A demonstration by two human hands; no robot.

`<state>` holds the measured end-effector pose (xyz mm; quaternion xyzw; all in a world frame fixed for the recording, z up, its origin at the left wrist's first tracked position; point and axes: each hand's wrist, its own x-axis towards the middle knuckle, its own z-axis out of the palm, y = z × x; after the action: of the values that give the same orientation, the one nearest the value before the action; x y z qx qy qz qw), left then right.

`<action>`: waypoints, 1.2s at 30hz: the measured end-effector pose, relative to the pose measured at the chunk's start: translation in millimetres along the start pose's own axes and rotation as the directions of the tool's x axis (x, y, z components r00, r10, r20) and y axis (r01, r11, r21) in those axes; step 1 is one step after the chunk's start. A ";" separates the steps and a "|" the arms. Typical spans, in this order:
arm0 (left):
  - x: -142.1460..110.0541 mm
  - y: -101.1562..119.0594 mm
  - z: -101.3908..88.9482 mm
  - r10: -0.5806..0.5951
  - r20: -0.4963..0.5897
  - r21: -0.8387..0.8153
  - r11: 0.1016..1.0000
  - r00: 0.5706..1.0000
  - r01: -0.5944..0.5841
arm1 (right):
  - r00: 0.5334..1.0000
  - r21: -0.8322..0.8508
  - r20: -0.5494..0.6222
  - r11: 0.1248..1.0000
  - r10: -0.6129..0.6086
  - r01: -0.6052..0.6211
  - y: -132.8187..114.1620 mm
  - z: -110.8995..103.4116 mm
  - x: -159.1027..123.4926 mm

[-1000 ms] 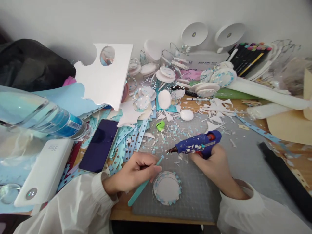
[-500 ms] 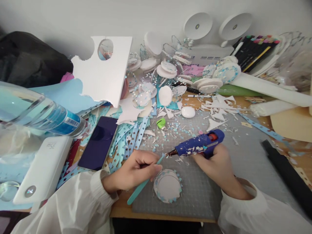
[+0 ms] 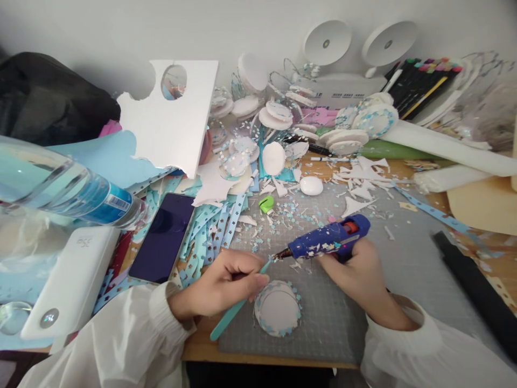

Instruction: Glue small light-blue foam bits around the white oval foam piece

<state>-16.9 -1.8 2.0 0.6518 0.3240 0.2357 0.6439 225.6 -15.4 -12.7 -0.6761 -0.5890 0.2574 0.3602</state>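
My left hand (image 3: 228, 281) pinches a pair of teal tweezers (image 3: 229, 319), their tip pointing up and to the right. At that tip is a tiny pale blue piece, too small to make out well. My right hand (image 3: 359, 277) is wrapped round the handle of a blue hot glue gun (image 3: 319, 241) speckled with paper bits. The gun's dark nozzle meets or almost meets the tweezer tip. Below, on the grey cutting mat (image 3: 323, 328), lies a white foam disc (image 3: 278, 310) ringed with small blue and white stars.
A phone (image 3: 163, 237), a white power bank (image 3: 70, 280) and a water bottle (image 3: 72, 183) lie to the left. Foam discs (image 3: 275, 116), a cut foam sheet (image 3: 173, 129) and scraps (image 3: 363, 175) crowd the back. A green punch (image 3: 266, 204) sits mid-mat; a black bar (image 3: 476, 291) lies right.
The glue gun has shifted very slightly left and its nozzle sits a touch closer to the tweezer tip. The left hand and the disc look the same.
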 end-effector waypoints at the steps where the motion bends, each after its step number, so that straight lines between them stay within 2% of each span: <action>1: 0.0 0.1 -0.1 0.002 0.000 -0.003 1.000 1.000 -0.002 | 1.000 -0.011 0.003 1.000 0.001 -0.001 -0.3 -0.1 -0.2; 4: -0.1 0.0 -0.3 0.002 0.005 -0.012 1.000 1.000 -0.002 | 1.000 -0.092 -0.018 0.996 -0.022 0.020 -2.0 -0.8 -0.8; 9: -0.1 -0.4 -0.1 0.006 -0.003 -0.018 1.000 1.000 -0.006 | 0.978 -0.302 -0.186 0.953 -0.093 0.033 -4.0 -6.1 3.1; 12: 0.7 -0.5 -0.6 0.001 -0.004 -0.031 1.000 1.000 -0.001 | 0.952 -0.383 -0.304 0.917 -0.012 -0.111 1.3 -17.3 8.6; 15: 1.5 -1.1 -1.5 -0.007 -0.021 -0.051 0.999 1.000 0.006 | 0.881 -0.412 -0.472 0.871 0.047 -0.267 16.4 -35.8 10.2; 17: 1.6 -2.1 -2.0 -0.014 -0.044 -0.070 0.997 0.999 0.011 | 0.847 -0.421 -0.530 0.856 0.036 -0.300 30.9 -49.5 6.7; 19: 1.5 -3.2 -2.1 -0.023 -0.064 -0.104 0.994 0.998 0.017 | 0.846 -0.444 -0.530 0.834 0.049 -0.327 45.7 -61.3 0.5; 21: 1.3 -4.2 -1.9 -0.035 -0.074 -0.142 0.990 0.997 0.024 | 0.854 -0.463 -0.506 0.797 0.120 -0.386 56.9 -69.1 -6.3; 25: 1.0 -4.7 -1.2 -0.058 -0.107 -0.192 0.981 0.993 0.037 | 0.829 -0.416 -0.502 0.771 0.249 -0.483 62.6 -72.4 -15.8; 27: 1.3 -4.8 -1.0 -0.074 -0.117 -0.216 0.975 0.990 0.047 | 0.829 -0.396 -0.515 0.796 0.220 -0.458 59.6 -71.2 -18.5; 31: 2.1 -5.7 -0.9 -0.093 -0.125 -0.263 0.963 0.988 0.057 | 0.852 -0.386 -0.516 0.863 0.090 -0.325 55.8 -72.0 -23.2; 34: 2.1 -6.4 -1.0 -0.095 -0.131 -0.281 0.958 0.987 0.055 | 0.814 -0.384 -0.580 0.866 0.045 -0.321 62.9 -76.7 -27.1; 36: 1.7 -6.3 -1.0 -0.092 -0.136 -0.286 0.957 0.986 0.050 | 0.808 -0.401 -0.587 0.851 0.046 -0.340 72.0 -80.1 -29.1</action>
<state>-17.2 -0.1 -4.5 0.5221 0.3574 0.3035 0.7124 326.4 -62.1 -23.1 -0.8476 -0.4288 -0.0717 0.3043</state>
